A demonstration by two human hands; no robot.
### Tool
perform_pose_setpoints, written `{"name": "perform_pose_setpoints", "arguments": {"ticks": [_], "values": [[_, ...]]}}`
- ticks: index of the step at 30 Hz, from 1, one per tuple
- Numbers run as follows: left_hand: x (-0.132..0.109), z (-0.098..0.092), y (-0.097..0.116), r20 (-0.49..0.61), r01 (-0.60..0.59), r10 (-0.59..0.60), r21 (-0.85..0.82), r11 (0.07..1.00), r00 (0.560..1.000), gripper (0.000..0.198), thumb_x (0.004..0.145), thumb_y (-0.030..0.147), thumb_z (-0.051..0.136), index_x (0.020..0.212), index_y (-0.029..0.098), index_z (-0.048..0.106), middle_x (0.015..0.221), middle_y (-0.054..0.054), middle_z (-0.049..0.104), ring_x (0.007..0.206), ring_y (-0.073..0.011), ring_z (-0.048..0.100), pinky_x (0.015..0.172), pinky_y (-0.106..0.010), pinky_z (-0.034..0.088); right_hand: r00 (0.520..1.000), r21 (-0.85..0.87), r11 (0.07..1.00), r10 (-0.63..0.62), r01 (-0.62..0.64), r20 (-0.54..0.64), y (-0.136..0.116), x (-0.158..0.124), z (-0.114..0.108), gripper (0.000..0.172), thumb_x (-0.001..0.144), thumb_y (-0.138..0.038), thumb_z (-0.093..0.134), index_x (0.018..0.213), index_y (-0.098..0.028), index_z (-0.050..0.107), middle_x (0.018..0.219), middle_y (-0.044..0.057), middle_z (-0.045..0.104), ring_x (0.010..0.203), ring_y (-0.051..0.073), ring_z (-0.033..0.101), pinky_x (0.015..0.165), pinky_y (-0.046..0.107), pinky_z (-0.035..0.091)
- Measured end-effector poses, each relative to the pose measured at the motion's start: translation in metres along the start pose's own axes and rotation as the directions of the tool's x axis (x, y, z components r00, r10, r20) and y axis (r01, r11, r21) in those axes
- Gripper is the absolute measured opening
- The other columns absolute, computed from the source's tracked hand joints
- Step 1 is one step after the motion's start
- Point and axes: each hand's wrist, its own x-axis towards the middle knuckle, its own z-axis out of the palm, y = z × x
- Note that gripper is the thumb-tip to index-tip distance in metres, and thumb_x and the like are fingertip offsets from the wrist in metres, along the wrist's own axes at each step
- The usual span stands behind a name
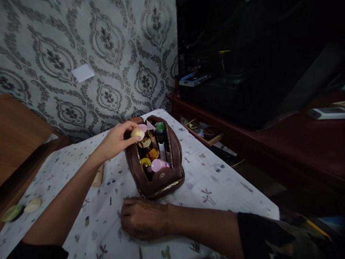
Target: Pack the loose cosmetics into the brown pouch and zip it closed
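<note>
My left hand (118,140) pinches a small, rounded, cream-coloured item (138,133) between thumb and fingers, over the left rim of a brown toiletry bag (175,151). The bag's zip is open. Inside stand a green-capped bottle (160,130), a pink-capped tube (159,165), a white tube (162,150) and several gold-topped containers (153,154). In front of the bag, my right hand (144,218) rests on the cloth as a loose fist, with nothing visible in it.
A patterned white cloth (210,172) covers the table. Behind my left forearm lies a beige tube (98,176). At far left are a green round item (12,213) and a cream one (33,205). A small open drawer (205,138) juts from the dark red cabinet (269,151) on the right.
</note>
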Motion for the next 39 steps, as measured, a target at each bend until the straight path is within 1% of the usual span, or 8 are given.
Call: {"name": "perform_pose_setpoints", "arguments": {"ticks": [4,10,13,19,22,28,33,39], "values": [[0.015,0.002,0.008,0.123,0.006,-0.043,0.29,0.957,0.991,0.031,0.086,0.044,0.064,0.11,0.025,0.069,0.097,-0.002,0.07,0.099,-0.0261,0.06,0.084,-0.033,0.045,0.999,0.014,1.0,0.001,-0.002,0.036,0.0,0.0,-0.004,0.013,0.091,-0.018,0.066,0.079,-0.015,0.069,0.086,0.005,0.072,0.076,0.017,0.056,0.09,0.028,0.046],[0.042,0.014,0.017,0.217,-0.028,-0.124,0.586,0.81,0.968,0.024,0.084,0.033,0.068,0.106,0.023,0.071,0.099,-0.006,0.07,0.099,-0.0306,0.065,0.08,-0.034,0.043,0.999,0.017,1.0,0.006,-0.006,0.032,0.001,0.0,-0.001,0.014,0.091,-0.017,0.065,0.077,-0.016,0.068,0.086,0.006,0.073,0.077,0.019,0.057,0.089,0.029,0.048],[0.049,0.02,0.018,0.25,-0.05,-0.133,0.611,0.79,0.959,0.022,0.081,0.03,0.072,0.103,0.025,0.071,0.095,-0.004,0.072,0.097,-0.0295,0.068,0.082,-0.033,0.043,1.0,0.011,1.0,-0.001,0.001,0.028,0.001,0.0,0.0,0.013,0.091,-0.017,0.065,0.078,-0.015,0.069,0.086,0.005,0.073,0.077,0.019,0.058,0.089,0.029,0.047],[0.054,0.026,0.015,0.272,-0.068,-0.139,0.634,0.771,0.952,0.023,0.08,0.033,0.076,0.102,0.028,0.071,0.1,-0.003,0.075,0.101,-0.0311,0.07,0.086,-0.035,0.045,1.0,0.025,1.0,0.012,-0.012,0.006,0.001,-0.001,0.002,0.011,0.089,-0.016,0.067,0.078,-0.015,0.069,0.086,0.005,0.073,0.079,0.019,0.059,0.09,0.029,0.047],[0.056,0.031,0.011,0.267,-0.061,-0.153,0.649,0.758,0.951,0.024,0.08,0.033,0.076,0.102,0.027,0.07,0.094,-0.004,0.076,0.1,-0.0328,0.071,0.089,-0.038,0.045,1.0,0.029,1.0,0.006,-0.007,0.016,0.001,0.0,0.001,0.012,0.09,-0.017,0.065,0.079,-0.015,0.069,0.087,0.006,0.073,0.079,0.019,0.059,0.088,0.029,0.048],[0.057,0.035,0.004,0.239,-0.051,-0.145,0.66,0.749,0.96,0.034,0.08,0.035,0.075,0.109,0.024,0.064,0.098,-0.005,0.077,0.101,-0.0317,0.07,0.092,-0.04,0.044,1.0,0.029,1.0,-0.002,0.002,0.005,0.002,-0.001,0.001,0.013,0.09,-0.017,0.066,0.077,-0.016,0.068,0.086,0.006,0.073,0.076,0.018,0.057,0.09,0.028,0.048],[0.054,0.034,0.003,0.226,-0.043,-0.143,0.658,0.751,0.964,0.016,0.081,0.037,0.072,0.085,0.024,0.065,0.089,-0.004,0.076,0.094,-0.0302,0.07,0.087,-0.038,0.044,1.0,0.017,1.0,-0.006,0.006,0.001,0.002,-0.001,0.003,0.014,0.091,-0.017,0.066,0.076,-0.017,0.066,0.087,0.005,0.073,0.076,0.017,0.056,0.091,0.028,0.048],[0.054,0.034,0.003,0.203,-0.03,-0.125,0.624,0.781,0.971,0.015,0.08,0.032,0.07,0.07,0.024,0.063,0.075,-0.001,0.072,0.086,-0.0267,0.069,0.08,-0.035,0.041,1.0,0.018,1.0,-0.004,0.004,0.001,0.002,-0.001,0.0,0.012,0.089,-0.016,0.067,0.077,-0.014,0.069,0.084,0.006,0.071,0.074,0.017,0.056,0.088,0.028,0.047]]}}
